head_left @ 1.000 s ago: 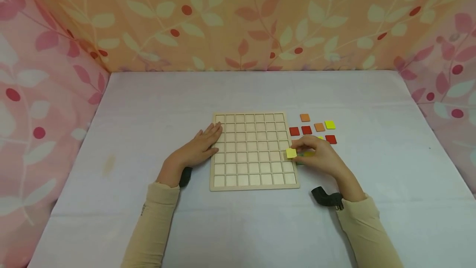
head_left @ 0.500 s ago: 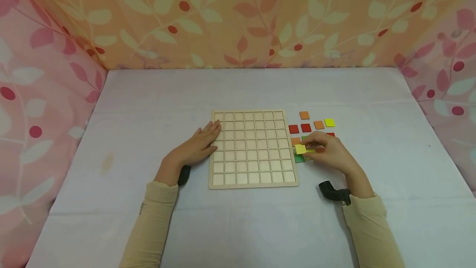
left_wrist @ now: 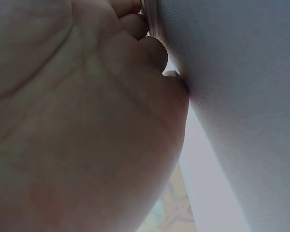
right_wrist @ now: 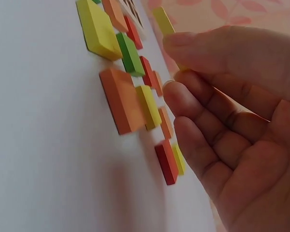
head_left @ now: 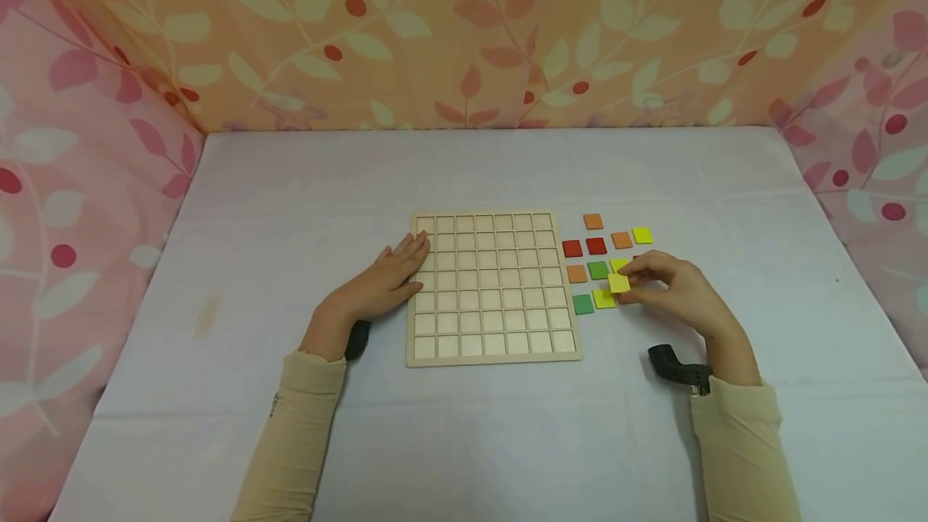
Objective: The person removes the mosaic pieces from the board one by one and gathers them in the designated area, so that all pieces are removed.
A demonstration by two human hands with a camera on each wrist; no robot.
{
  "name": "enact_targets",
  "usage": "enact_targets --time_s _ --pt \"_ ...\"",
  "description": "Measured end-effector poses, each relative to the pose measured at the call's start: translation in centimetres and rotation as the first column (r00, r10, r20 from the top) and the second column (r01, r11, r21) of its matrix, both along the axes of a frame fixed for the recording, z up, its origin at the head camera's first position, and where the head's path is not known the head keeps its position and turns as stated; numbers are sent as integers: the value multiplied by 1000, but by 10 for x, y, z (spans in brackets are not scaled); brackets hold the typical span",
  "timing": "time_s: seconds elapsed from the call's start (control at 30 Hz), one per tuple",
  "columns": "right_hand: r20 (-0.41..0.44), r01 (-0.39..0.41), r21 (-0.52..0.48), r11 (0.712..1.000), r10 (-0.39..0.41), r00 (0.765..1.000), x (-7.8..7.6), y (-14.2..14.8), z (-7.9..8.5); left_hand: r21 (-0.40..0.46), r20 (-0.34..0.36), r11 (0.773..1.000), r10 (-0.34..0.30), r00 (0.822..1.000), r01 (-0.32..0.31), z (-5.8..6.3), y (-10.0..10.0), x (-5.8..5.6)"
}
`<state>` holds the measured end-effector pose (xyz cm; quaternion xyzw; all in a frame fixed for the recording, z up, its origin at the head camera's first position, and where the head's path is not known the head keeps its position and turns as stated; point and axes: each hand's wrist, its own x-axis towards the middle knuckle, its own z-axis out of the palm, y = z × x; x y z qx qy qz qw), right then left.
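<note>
My right hand (head_left: 670, 290) pinches a yellow square tile (head_left: 619, 283) between thumb and fingers, above the group of tiles right of the board. In the right wrist view the same yellow tile (right_wrist: 164, 21) is held off the table. My left hand (head_left: 384, 280) lies flat with extended fingers, its fingertips on the left edge of the wooden grid board (head_left: 493, 362). The left wrist view shows mostly the palm (left_wrist: 96, 125) close up. All the board's square cells that show are bare.
Loose tiles lie right of the board: green (head_left: 583, 304), yellow (head_left: 604, 299), orange (head_left: 576, 274), red (head_left: 573, 248) and several more. Some are partly hidden by the right hand. A white cloth (head_left: 493, 441) covers the table, with patterned curtains (head_left: 507, 39) behind and at the sides.
My right hand has moved right with the yellow tile, from over the board's right edge to over the loose tiles. Green and yellow tiles have come into sight. The left hand stays in place.
</note>
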<state>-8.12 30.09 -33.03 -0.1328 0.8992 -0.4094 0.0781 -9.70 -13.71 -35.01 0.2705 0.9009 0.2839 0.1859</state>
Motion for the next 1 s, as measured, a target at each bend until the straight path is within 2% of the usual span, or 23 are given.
enact_targets --time_s 0.3,0.8,1.0 --pt "12 -2 36 999 1 1000 2 17 1 3 2 1000 4 1000 -4 0 0 2" --pt "50 59 134 989 -66 997 3 42 -3 3 11 1000 13 1000 -13 -1 -1 4" --pt "89 70 200 977 -89 992 3 40 -8 34 53 999 24 998 -26 -2 -3 6"
